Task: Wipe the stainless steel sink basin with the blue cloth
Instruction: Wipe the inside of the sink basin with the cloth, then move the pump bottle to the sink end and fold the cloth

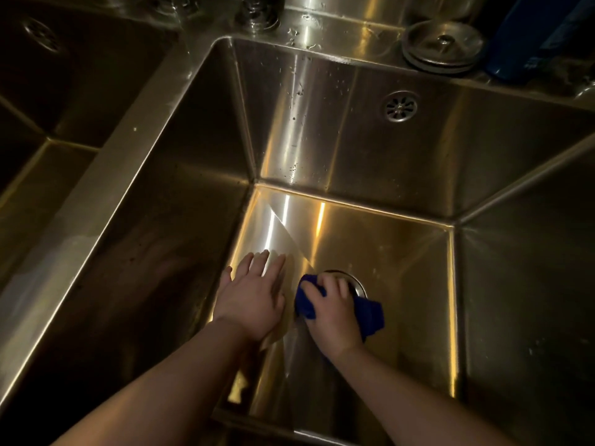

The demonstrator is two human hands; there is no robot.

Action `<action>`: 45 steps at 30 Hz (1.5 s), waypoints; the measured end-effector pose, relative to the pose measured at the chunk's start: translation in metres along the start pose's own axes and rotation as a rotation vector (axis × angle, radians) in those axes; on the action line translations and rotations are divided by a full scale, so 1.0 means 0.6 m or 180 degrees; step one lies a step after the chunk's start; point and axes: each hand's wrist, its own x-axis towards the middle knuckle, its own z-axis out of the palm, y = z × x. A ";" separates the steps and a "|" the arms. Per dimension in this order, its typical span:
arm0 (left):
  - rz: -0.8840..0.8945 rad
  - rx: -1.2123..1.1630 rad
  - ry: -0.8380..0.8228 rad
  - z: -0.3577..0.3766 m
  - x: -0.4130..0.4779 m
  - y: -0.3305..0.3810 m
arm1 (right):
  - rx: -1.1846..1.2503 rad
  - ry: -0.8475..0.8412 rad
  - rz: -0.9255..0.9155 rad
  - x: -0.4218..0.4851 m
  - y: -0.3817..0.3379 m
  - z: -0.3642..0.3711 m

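Blue cloth (371, 317) was seen bunched on the floor of the stainless steel sink basin (392, 249), over the near edge of the round drain (356, 282). Its long axis was set roughly left to right, slanting from the far left to the near right. A small end showed left of the knuckles and a wider end spread out to the right of the wrist.

The cloth was gripped by the right hand (335, 312), with the fingers curled over its top. The left hand (249, 300) was laid flat on the basin floor just beside the cloth on its left. Its fingers were straight, spread and pointed to the far side, and nothing was held in it.

An overflow grille (400, 106) was set in the far wall, which was dotted with water drops. A round metal plug (442, 46) was placed on the far ledge, with a dark blue object (528, 37) to its right. A second basin (64, 107) was seen to the left.
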 end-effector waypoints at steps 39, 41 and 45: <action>0.1343 -0.3512 0.0898 -0.344 -0.195 0.147 | 0.3625 0.0228 0.0196 -0.126 -0.127 -0.529; 0.1398 -0.3560 0.1017 -0.358 -0.210 0.153 | 0.3596 0.0216 0.0153 -0.135 -0.132 -0.547; 0.1518 -0.3600 0.1143 -0.391 -0.225 0.163 | 0.3595 0.0229 -0.0041 -0.148 -0.138 -0.584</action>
